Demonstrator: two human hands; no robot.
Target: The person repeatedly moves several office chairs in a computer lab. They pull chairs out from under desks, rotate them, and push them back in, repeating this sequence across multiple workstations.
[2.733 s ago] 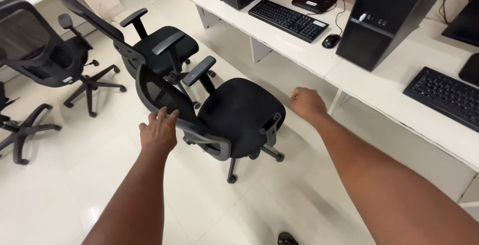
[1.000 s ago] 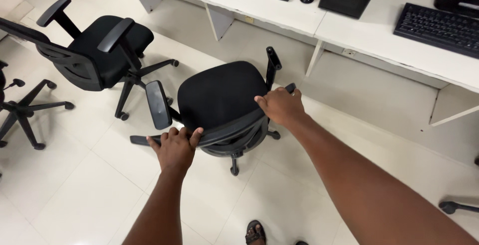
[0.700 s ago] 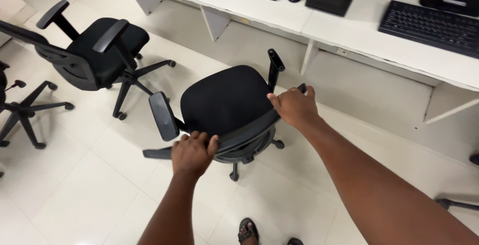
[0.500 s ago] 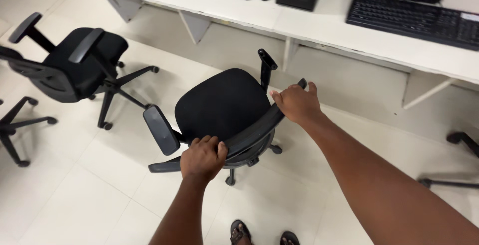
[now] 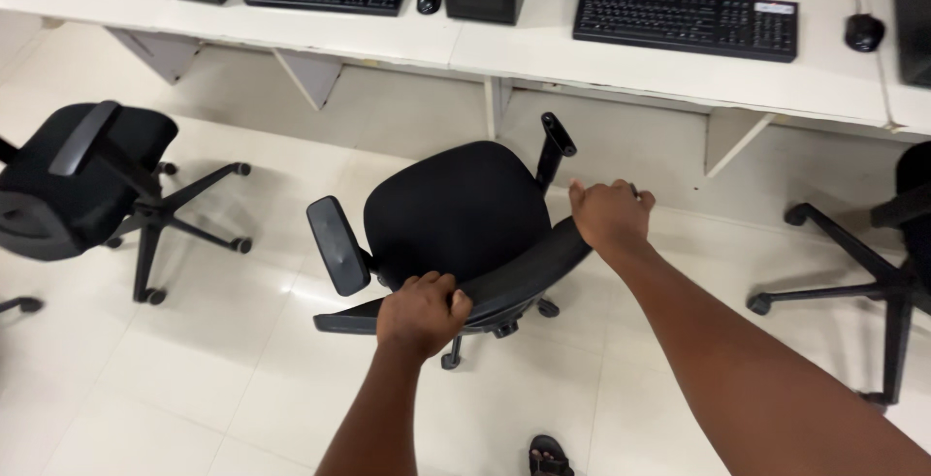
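- a second black chair [image 5: 82, 180] is standing on the floor toward the left edge, apart.
- the left hand [image 5: 424, 313] is gripping the office chair [image 5: 456, 209] backrest top, fingers curled over it for steering.
- the chair is sitting on the floor before the table [image 5: 504, 45].
- the right hand [image 5: 609, 216] is clamping fingers on the backrest's right end.

Pale tiled floor [image 5: 194, 379], long white desk [image 5: 504, 45] bearing keyboards [image 5: 684, 20], another black chair [image 5: 82, 180] left.

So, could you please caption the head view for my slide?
Both hands, left hand and right hand, grip a black office chair's backrest facing a white desk.
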